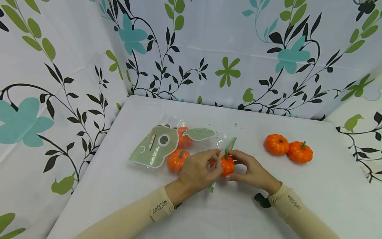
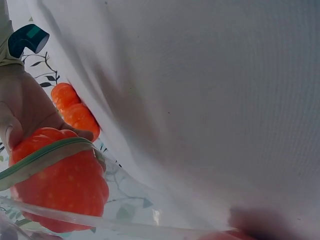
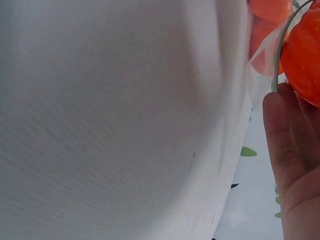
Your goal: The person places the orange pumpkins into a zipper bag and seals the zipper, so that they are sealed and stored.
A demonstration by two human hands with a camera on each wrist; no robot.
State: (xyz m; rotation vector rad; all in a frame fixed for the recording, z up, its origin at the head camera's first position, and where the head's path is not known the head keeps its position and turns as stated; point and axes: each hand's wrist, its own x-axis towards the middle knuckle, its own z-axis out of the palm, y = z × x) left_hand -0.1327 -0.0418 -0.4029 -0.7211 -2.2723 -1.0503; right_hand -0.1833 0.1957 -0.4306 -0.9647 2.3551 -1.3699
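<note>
A clear plastic bag printed with a green cartoon figure lies on the table, its green-edged mouth facing right. Two small orange pumpkins, one of them the nearer pumpkin, show inside it. My left hand pinches the bag's edge at the mouth. My right hand holds another orange pumpkin by its right side, with its green stem up. That pumpkin sits right at the opening; in the left wrist view the green bag rim crosses in front of it. In the right wrist view my fingers lie along its underside.
Two more orange pumpkins stand side by side at the right, a left one and a right one. A white cloth covers the table. Patterned curtains with leaves and flowers hang behind and at both sides.
</note>
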